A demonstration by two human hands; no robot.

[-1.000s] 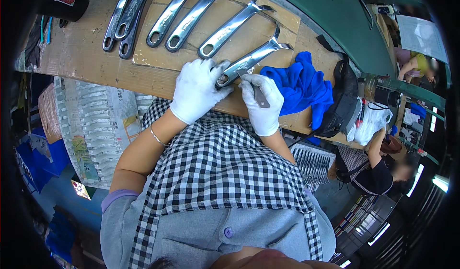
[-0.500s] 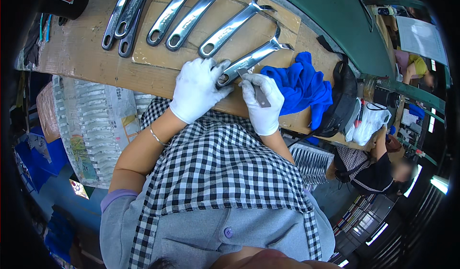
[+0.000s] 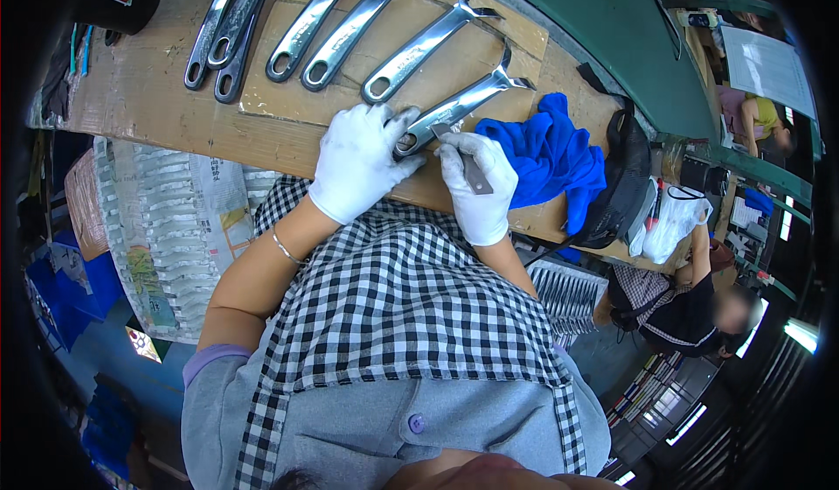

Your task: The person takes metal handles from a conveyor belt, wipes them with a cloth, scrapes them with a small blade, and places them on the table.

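A shiny metal handle point(image 3: 468, 104) with a forked far end and a hole in its near end lies aslant on the bench in front of me. My left hand point(image 3: 360, 162), in a white glove, is closed on the near end, thumb and fingers about the hole. In my right hand point(image 3: 479, 180), also gloved in white, is a flat grey metal blade point(image 3: 474, 175) with a small hole near its lower end. The blade's upper tip is at the handle's near end; whether it touches, I cannot tell. Beside the right hand lies a crumpled blue cloth point(image 3: 551, 158).
Several similar handles point(image 3: 350, 34) lie farther back on a cardboard sheet point(image 3: 262, 97). A black cup point(image 3: 118, 3) stands at far left. Right of the cloth are a black bag point(image 3: 619, 175) and a white plastic bag point(image 3: 671, 224). Stacked metal parts point(image 3: 162, 228) sit below left; a co-worker point(image 3: 673, 311) is at right.
Both hands, the handle and the blade stay in nearly the same place. The co-worker at right has shifted slightly.
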